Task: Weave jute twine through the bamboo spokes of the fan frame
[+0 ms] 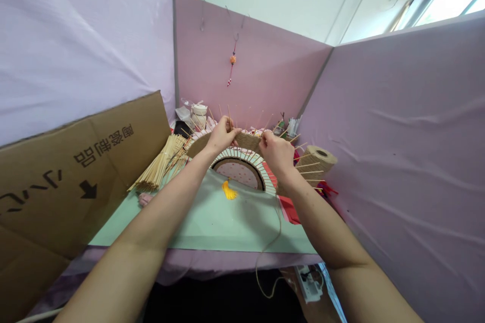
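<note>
A half-round woven piece (246, 142) stands over the table, its thin wooden sticks fanning outward through a broad band of brown twine. Inside the band is a white slatted arc around a pink, dotted half-disc (238, 170). A yellow tassel (229, 190) lies at its lower edge. My left hand (223, 136) is closed on the band near the top, thumb in front. To the right, my right hand (278, 151) is closed with its fingertips pinched at the band's upper edge, seemingly on the twine. Loose twine (279, 222) hangs below it over the table edge; its pinched end is hidden.
Bundled wooden sticks (159, 164) lie at left beside a cardboard sheet (87, 176). A twine spool (318, 159) and red material (290, 210) are at right. A white jar (199, 113) stands behind. Pink partitions enclose the table (212, 227); a power strip (308, 282) sits below.
</note>
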The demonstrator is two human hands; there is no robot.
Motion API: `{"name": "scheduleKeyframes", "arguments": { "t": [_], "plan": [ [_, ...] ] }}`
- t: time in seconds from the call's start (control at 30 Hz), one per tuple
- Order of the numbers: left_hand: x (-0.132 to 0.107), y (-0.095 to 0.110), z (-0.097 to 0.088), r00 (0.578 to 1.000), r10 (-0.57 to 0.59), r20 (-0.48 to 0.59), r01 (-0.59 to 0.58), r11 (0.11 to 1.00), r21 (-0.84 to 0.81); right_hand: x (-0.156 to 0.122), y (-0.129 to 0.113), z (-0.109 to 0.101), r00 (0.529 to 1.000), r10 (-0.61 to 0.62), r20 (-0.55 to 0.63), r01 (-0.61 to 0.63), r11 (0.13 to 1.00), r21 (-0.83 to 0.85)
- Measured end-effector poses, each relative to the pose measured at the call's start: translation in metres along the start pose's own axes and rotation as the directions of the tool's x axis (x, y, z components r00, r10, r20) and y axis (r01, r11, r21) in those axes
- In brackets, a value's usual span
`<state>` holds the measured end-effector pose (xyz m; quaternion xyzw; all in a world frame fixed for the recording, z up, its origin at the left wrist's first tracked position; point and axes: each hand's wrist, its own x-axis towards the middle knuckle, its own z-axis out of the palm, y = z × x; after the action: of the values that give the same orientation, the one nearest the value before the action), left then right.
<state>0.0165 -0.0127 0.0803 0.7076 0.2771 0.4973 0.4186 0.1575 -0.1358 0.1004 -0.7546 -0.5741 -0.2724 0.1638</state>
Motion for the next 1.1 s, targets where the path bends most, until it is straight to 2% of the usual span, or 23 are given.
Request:
{"name": "scheduleKeyframes", "arguments": {
  "t": [0.17,0.27,0.33,0.4,0.47,0.53,0.8,1.1],
  "plan": [
    [-0.003,0.003,0.000,1.000,-0.020,-0.011,0.020,1.000,-0.002,0.000,-0.001,-0.002,1.000,0.001,0.018,0.000,1.000,-0.028],
    [-0.003,0.003,0.001,1.000,-0.005,-0.029,0.005,0.999,0.031,-0.001,0.002,0.001,1.000,-0.007,0.000,0.007,1.000,0.011],
    [-0.002,0.001,0.001,0.999,0.016,-0.030,-0.015,0.999,0.030,-0.005,0.009,0.005,0.996,-0.047,-0.069,0.054,0.993,0.101],
    [-0.002,-0.001,0.001,0.999,0.026,-0.027,-0.026,0.999,0.018,-0.012,0.018,0.011,0.979,-0.064,-0.192,0.105,0.971,0.214],
    [-0.001,-0.002,0.001,0.999,0.026,-0.029,-0.025,0.999,0.027,-0.022,0.027,0.016,0.953,-0.011,-0.302,0.105,0.949,0.297],
    [-0.001,-0.002,0.001,0.999,0.019,-0.033,-0.018,0.999,0.046,-0.031,0.034,0.020,0.938,0.061,-0.340,0.056,0.944,0.324],
    [0.001,0.000,0.000,0.999,0.018,-0.027,-0.016,0.997,0.069,-0.044,0.037,0.025,0.959,0.208,-0.192,-0.155,0.953,0.261],
    [0.001,0.000,0.000,0.999,0.029,-0.028,-0.027,0.998,0.051,-0.029,0.029,0.020,0.975,0.164,-0.148,-0.132,0.970,0.205]
  ]
}}
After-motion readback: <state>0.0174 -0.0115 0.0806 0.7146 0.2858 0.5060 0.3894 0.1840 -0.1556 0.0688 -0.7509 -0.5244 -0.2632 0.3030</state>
